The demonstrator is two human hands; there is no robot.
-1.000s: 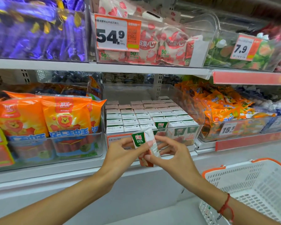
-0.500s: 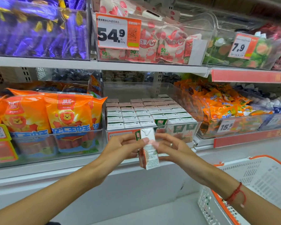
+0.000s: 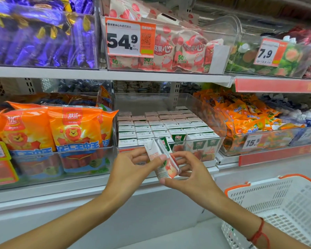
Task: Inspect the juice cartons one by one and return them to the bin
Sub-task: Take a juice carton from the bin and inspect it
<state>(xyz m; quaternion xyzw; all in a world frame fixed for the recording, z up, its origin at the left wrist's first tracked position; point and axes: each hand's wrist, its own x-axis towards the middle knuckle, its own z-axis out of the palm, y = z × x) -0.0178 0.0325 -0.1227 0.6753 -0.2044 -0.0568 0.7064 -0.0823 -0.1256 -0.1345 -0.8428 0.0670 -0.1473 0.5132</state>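
A small white juice carton [image 3: 162,159] with green and red print is held tilted between both hands, in front of the clear bin [image 3: 214,112]. My left hand [image 3: 131,169] grips its left side with thumb and fingers. My right hand [image 3: 188,175] holds its lower right side, thumb under the bottom edge. Inside the bin stand several rows of like juice cartons [image 3: 162,126], tops up, with a gap in the front row just behind the held one.
Orange sausage packs [image 3: 52,133] fill the bin to the left, orange snack bags [image 3: 241,119] the bin to the right. A white basket with an orange rim [image 3: 280,203] stands at the lower right. An upper shelf with price tags [image 3: 129,38] hangs above.
The carton has been turned in my hands, from upright with its narrow side facing me to tilted with its back and straw side showing. Both hands stayed in front of the bin.
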